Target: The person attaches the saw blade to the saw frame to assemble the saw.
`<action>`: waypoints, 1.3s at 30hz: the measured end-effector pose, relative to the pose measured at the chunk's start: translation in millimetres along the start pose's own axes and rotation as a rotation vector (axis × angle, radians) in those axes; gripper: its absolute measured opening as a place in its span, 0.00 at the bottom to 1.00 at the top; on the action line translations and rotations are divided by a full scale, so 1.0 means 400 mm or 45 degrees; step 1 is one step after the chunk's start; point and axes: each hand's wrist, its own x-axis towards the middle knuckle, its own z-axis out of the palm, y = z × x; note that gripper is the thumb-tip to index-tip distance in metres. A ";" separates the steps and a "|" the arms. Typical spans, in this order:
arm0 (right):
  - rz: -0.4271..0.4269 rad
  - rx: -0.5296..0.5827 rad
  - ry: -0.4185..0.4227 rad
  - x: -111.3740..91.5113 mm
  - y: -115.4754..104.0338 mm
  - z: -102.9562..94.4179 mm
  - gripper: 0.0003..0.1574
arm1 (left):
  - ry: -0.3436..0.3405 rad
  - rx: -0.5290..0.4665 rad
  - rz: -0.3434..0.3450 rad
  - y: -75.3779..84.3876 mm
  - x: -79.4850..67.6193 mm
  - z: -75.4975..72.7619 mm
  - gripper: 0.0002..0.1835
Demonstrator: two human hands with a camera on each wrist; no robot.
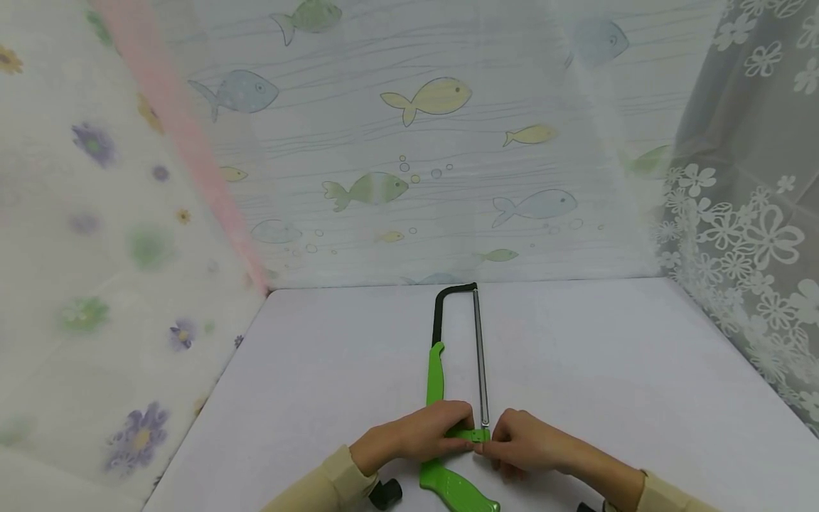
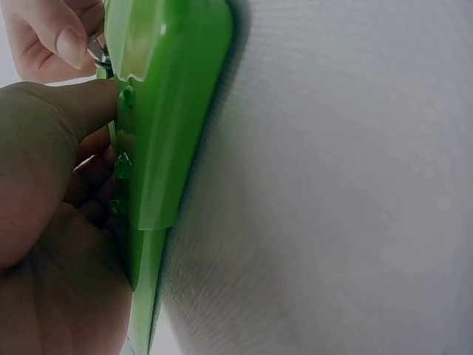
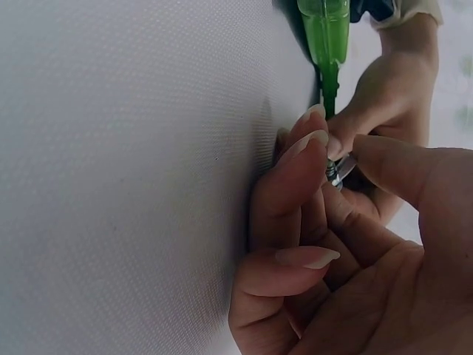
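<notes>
A hacksaw [image 1: 435, 373] with a green handle, a black front bow and a thin blade [image 1: 480, 355] lies flat on the white table. My left hand [image 1: 441, 430] grips its green frame near the handle, with fingers round the short lower arm. Beside it, my right hand [image 1: 527, 441] pinches a small metal wing nut [image 3: 346, 164] at the blade's near end. In the left wrist view the green frame [image 2: 170, 111] stands close, and the right thumb [image 2: 70, 46] touches the metal piece. Fingers partly hide the nut.
White cloth covers the table [image 1: 333, 355]. Behind it hangs a curtain [image 1: 448, 199] printed with fish; flowered cloth [image 1: 128, 284] is on the left, lace [image 1: 761, 235] on the right. A black wrist device [image 1: 386, 493] sits by the left sleeve.
</notes>
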 end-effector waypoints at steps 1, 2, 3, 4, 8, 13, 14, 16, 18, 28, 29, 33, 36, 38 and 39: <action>0.003 0.003 0.000 0.000 -0.001 0.000 0.25 | 0.000 0.002 0.000 0.000 0.000 0.000 0.05; 0.004 0.002 -0.001 -0.001 -0.002 -0.001 0.25 | 0.000 0.000 -0.003 0.001 0.000 0.000 0.05; 0.003 0.003 0.000 -0.001 -0.002 -0.001 0.25 | 0.001 -0.004 -0.006 0.000 0.000 0.000 0.05; 0.001 0.003 0.000 -0.001 -0.002 -0.001 0.26 | 0.000 -0.008 -0.008 0.001 0.000 0.000 0.05; -0.008 0.000 0.002 -0.005 -0.001 -0.004 0.26 | -0.005 -0.023 -0.013 0.001 0.000 0.000 0.05; -0.036 -0.009 -0.006 -0.010 0.005 -0.012 0.23 | -0.005 -0.025 -0.006 0.000 0.002 0.001 0.06; -0.044 -0.012 -0.008 -0.011 0.007 -0.014 0.23 | -0.004 -0.025 -0.006 0.000 0.002 0.001 0.06; -0.050 -0.018 -0.007 -0.013 0.010 -0.016 0.22 | -0.002 -0.027 -0.003 -0.001 0.002 0.001 0.06; -0.051 -0.025 -0.003 -0.016 0.012 -0.018 0.20 | 0.002 -0.016 0.004 -0.002 0.002 0.001 0.06; -0.101 -0.004 -0.027 -0.021 0.022 -0.025 0.15 | 0.000 -0.012 0.011 -0.001 0.002 -0.001 0.06; -0.109 0.003 -0.033 -0.020 0.022 -0.026 0.14 | 0.001 -0.010 0.011 -0.001 0.002 -0.001 0.06; -0.123 0.038 -0.069 -0.019 0.018 -0.025 0.13 | 0.003 -0.009 0.008 -0.003 0.003 0.000 0.06; -0.110 0.052 -0.082 -0.018 0.016 -0.022 0.14 | 0.002 -0.018 0.007 -0.004 0.004 0.002 0.06; -0.097 0.051 -0.087 -0.015 0.014 -0.020 0.16 | 0.000 -0.023 0.007 -0.003 0.003 0.001 0.06; -0.092 0.052 -0.088 -0.014 0.013 -0.020 0.18 | -0.001 -0.026 0.007 -0.002 0.003 0.001 0.06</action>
